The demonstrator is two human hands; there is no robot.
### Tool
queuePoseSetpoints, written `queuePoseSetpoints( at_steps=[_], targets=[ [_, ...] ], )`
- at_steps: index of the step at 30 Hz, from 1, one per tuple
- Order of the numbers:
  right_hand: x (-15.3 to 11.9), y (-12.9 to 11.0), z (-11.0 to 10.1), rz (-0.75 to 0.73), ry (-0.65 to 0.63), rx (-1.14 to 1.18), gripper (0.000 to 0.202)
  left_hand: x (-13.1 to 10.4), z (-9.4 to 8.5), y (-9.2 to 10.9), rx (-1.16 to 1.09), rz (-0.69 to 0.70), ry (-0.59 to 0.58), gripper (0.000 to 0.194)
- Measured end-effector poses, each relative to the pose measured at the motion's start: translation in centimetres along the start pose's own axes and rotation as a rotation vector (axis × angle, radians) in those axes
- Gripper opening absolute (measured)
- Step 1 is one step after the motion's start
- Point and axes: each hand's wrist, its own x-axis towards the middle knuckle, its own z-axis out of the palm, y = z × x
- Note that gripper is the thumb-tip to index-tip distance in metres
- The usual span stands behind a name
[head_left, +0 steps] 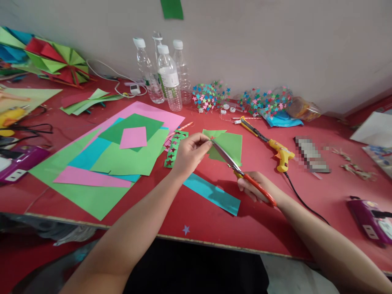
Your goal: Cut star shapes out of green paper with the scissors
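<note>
My right hand [254, 185] is wrapped round the handles of a pair of scissors [260, 189] with red grips. The blades point up and left, their tips by the fingertips of my left hand [191, 154]. That hand is closed in a pinch on a small red paper piece [212, 138], mostly hidden. Behind the blades lie light green paper pieces [234, 145]. A blue paper strip [219, 194] is on the table below my hands. Beside my left wrist is a green strip with star-shaped holes [170, 157].
Sheets of coloured paper [131, 157] overlap at left. Several plastic bottles [170, 81] stand at the wall, near star-filled clumps [266, 101]. A box cutter [252, 128], yellow glue gun [281, 154] with its cord, and phone [311, 155] lie at right. The red table's front edge [214, 243] is close.
</note>
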Motion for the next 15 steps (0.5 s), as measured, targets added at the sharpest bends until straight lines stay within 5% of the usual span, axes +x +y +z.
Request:
queuePoseSetpoints(
  at_steps=[15],
  targets=[
    [-0.14, 0.17, 0.05, -0.039, -0.045, 0.059, 0.052, -0.13, -0.11, 0.2, 0.115, 0.132, 0.021, 0.017]
  ],
)
